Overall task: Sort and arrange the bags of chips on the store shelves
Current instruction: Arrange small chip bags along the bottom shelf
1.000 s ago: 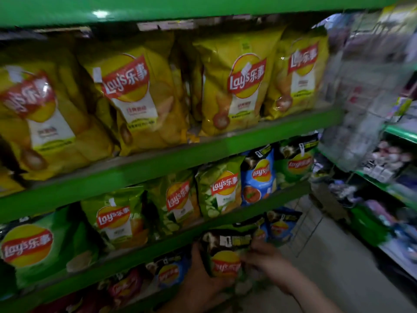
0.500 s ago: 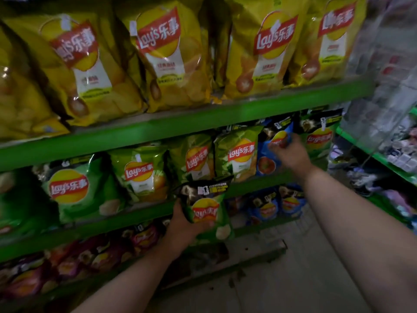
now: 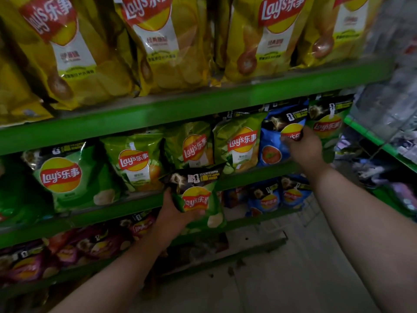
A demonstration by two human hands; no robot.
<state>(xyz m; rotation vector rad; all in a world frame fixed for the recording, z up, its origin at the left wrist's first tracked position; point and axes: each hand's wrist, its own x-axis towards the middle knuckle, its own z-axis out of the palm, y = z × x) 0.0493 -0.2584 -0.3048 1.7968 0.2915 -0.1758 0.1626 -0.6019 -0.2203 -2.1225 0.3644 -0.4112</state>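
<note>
My left hand [image 3: 174, 213] grips a green chip bag with a black top [image 3: 198, 195], held in front of the middle shelf's edge [image 3: 135, 205]. My right hand [image 3: 303, 147] reaches up to the middle shelf and grips a blue chip bag [image 3: 273, 145] that stands among green bags [image 3: 239, 143]. Another green bag with a black top [image 3: 327, 123] stands just right of the blue one. Large yellow bags [image 3: 162, 41] fill the upper shelf.
Purple and red bags [image 3: 90, 245] lie on the lowest shelf at the left, blue bags [image 3: 270, 197] at its right. A second green rack with other goods [image 3: 383, 150] stands to the right. Grey floor [image 3: 282, 279] runs between the two racks.
The camera tilted down and closer. My left hand lifted the green bag from the low shelf to mid height. My right hand left that bag and took hold of the blue one above.
</note>
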